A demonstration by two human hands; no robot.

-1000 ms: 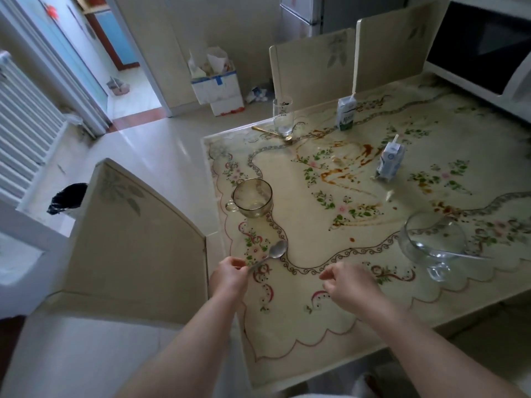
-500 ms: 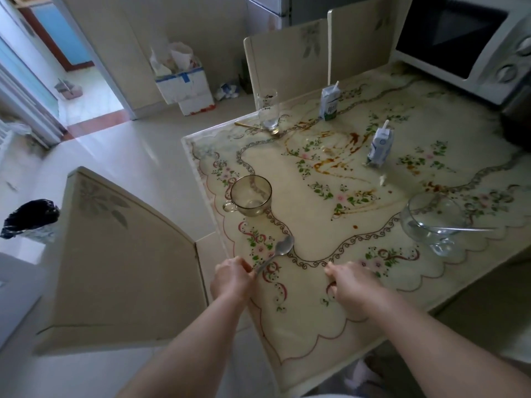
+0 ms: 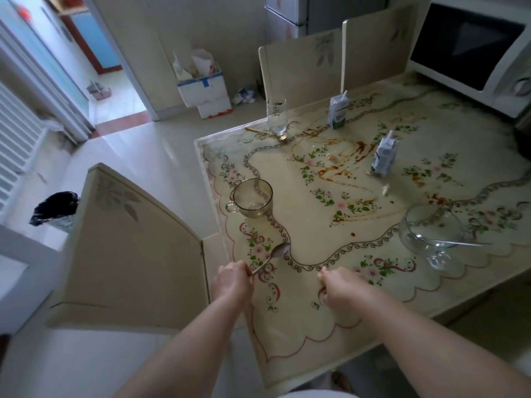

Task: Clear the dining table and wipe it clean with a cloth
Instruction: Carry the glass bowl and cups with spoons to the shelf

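Observation:
My left hand grips the handle of a metal spoon whose bowl points up and right over the dining table. My right hand rests on the table as a closed fist with nothing visible in it. A tinted glass cup stands beyond the spoon. Farther back are a tall glass with a gold spoon beside it, two small cartons, and brown spill streaks. A clear glass bowl with a utensil in it sits at the right.
A cream chair stands against the table's left edge, and two more chairs are at the far side. A microwave occupies the far right corner. A black-lined bin and a white box sit on the floor.
The view has shifted slightly; both hands stay near the table's front edge, the left still holding the spoon.

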